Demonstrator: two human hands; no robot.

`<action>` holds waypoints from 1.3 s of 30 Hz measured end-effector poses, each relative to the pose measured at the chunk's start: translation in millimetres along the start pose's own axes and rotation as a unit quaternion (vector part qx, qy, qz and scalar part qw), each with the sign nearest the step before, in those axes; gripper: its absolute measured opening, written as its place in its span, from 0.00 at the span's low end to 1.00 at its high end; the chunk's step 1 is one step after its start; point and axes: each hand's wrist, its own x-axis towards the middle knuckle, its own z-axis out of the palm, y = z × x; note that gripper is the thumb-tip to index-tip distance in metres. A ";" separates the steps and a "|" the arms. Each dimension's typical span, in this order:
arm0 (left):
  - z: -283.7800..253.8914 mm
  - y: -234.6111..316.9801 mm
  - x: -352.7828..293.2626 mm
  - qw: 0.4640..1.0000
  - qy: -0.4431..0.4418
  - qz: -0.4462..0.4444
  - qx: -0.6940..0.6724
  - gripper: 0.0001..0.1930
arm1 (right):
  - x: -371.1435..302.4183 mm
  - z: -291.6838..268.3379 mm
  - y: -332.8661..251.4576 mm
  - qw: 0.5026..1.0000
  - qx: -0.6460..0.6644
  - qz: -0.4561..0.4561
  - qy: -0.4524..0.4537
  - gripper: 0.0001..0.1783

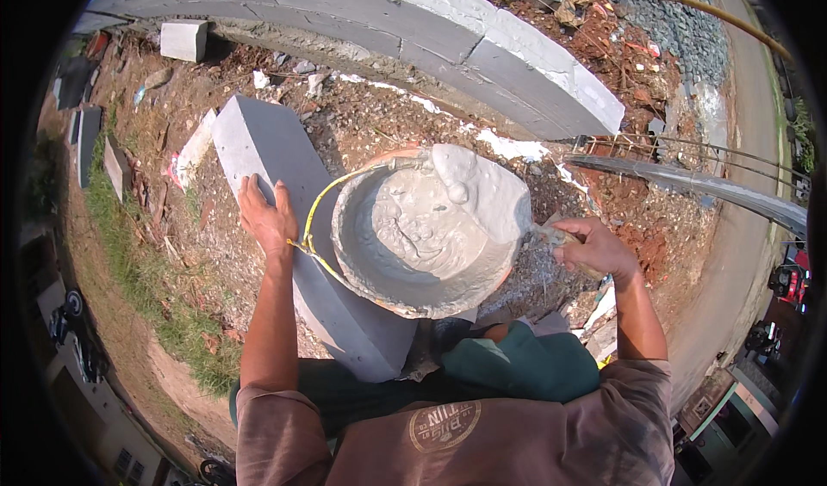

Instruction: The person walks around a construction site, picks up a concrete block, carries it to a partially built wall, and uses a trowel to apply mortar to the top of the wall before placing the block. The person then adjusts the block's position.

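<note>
My left hand (266, 216) rests palm-down on a long grey concrete block (258, 146) that lies on the dirt and runs toward my knees. A round bucket (379, 284) of wet grey mortar sits beside it, its yellow wire handle (323, 200) lying over the block near my left wrist. My right hand (594, 247) grips the handle of a trowel. The trowel's blade (482, 189) is loaded with a thick lump of mortar and is held over the bucket's far right rim.
A curved wall of grey blocks (482, 43) with white mortar joints runs across the top. A loose block (183, 38) stands at top left. Steel rebar (689, 154) and a metal rail (689, 185) lie right. Grass (155, 288) borders the left, gravel (680, 30) the top right.
</note>
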 end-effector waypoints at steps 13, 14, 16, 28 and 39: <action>-4.1 10.5 4.0 1.000 -0.008 0.009 -0.027 0.26 | 103.3 -137.6 26.4 0.721 -0.463 0.011 0.516 0.26; -5.2 9.8 3.9 1.000 -0.016 0.004 -0.011 0.26 | 101.8 -131.8 24.8 0.728 -0.438 0.013 0.527 0.26; -4.5 7.7 3.5 1.000 -0.013 -0.003 -0.011 0.26 | 100.3 -131.8 29.0 0.736 -0.395 0.013 0.550 0.26; -3.7 9.3 4.0 0.999 -0.003 0.023 -0.022 0.26 | 137.3 -139.0 -0.8 0.926 0.176 0.027 0.333 0.17; -4.1 6.0 4.1 0.999 0.007 0.030 -0.022 0.26 | 187.4 -48.0 70.6 0.901 -0.072 -0.099 0.417 0.29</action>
